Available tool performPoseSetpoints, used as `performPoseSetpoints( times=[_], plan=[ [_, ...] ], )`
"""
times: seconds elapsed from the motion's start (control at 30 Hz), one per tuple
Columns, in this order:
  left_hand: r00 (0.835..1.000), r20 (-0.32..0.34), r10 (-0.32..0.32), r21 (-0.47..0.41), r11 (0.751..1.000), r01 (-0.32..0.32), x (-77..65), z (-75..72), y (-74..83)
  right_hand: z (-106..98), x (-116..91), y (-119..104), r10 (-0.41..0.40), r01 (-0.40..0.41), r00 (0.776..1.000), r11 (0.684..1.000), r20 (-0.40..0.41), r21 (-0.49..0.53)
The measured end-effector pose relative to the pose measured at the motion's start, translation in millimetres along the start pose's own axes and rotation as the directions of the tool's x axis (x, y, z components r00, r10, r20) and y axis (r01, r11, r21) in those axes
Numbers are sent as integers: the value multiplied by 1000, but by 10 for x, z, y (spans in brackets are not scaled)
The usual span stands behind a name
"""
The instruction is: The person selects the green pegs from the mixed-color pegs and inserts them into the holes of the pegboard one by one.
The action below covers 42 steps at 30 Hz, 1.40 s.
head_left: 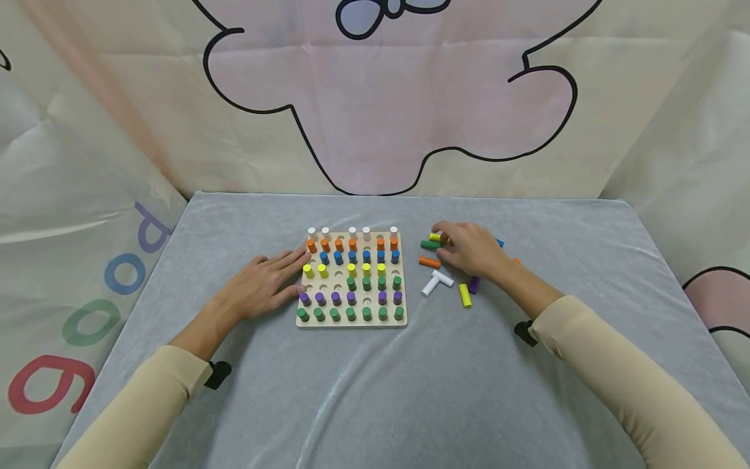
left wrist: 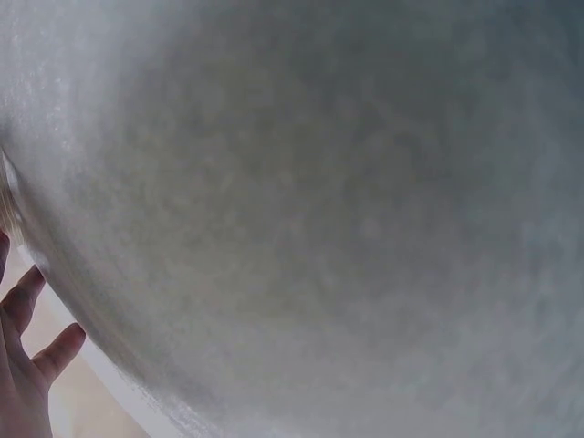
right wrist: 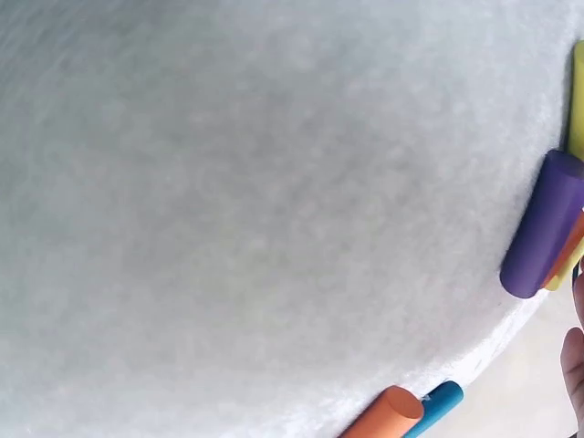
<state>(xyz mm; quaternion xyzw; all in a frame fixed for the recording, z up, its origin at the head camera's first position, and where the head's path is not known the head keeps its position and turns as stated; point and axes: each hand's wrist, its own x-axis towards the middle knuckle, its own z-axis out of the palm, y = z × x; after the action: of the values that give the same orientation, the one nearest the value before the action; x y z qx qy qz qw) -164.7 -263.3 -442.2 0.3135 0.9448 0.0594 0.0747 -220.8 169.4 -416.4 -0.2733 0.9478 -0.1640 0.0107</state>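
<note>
A wooden pegboard (head_left: 351,326) stands on the cloth with rows of white, orange, blue, yellow, green and purple pegs; some holes between them are bare. My left hand (head_left: 263,284) lies at its left edge, fingers extended and fingertips on the rim. In the left wrist view, only part of this left hand (left wrist: 23,365) shows. To the right of the board, my right hand (head_left: 471,249) reaches over loose pegs, thumb and forefinger apart. A yellow peg (head_left: 435,237) lies right at the forefinger, with a green peg (head_left: 430,245) beside it.
Near the right hand lie an orange peg (head_left: 430,262), two white pegs (head_left: 430,286), another yellow peg (head_left: 465,296) and a purple peg (right wrist: 545,226). A blue peg (head_left: 500,242) is partly hidden behind the hand. Grey cloth (head_left: 375,404) covers the table; a printed curtain (head_left: 375,130) hangs behind.
</note>
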Motion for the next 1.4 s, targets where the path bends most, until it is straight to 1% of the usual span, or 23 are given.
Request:
performPoseSetpoints(
  times=[0.33, 0.57, 0.73, 0.93, 1.2, 1.4],
  plan=[
    [1000, 15, -7, -2, 1000, 7, 0, 3, 1, -45, 8, -98, -69, 70, 994, 997, -84, 9],
    [1000, 19, -12, -6, 1000, 12, 5, 1, 5, -57, 16, -159, -97, 98, 989, 995, -115, 5],
    [1000, 24, -13, -4, 1000, 13, 3, 5, 6, -77, 23, -205, -135, 138, 980, 990, -148, 12],
    [1000, 20, -7, -10, 1000, 7, 0, 7, 7, -116, 37, -281, -193, 200, 962, 980, -193, 20],
    [1000, 16, -7, -8, 1000, 7, 5, 7, 6, -161, 101, -436, -287, 294, 921, 956, -262, -13],
    [1000, 12, -9, -5, 1000, 9, 3, 1, 9, -196, 160, -621, -329, 331, 906, 943, -268, -39]
  ],
)
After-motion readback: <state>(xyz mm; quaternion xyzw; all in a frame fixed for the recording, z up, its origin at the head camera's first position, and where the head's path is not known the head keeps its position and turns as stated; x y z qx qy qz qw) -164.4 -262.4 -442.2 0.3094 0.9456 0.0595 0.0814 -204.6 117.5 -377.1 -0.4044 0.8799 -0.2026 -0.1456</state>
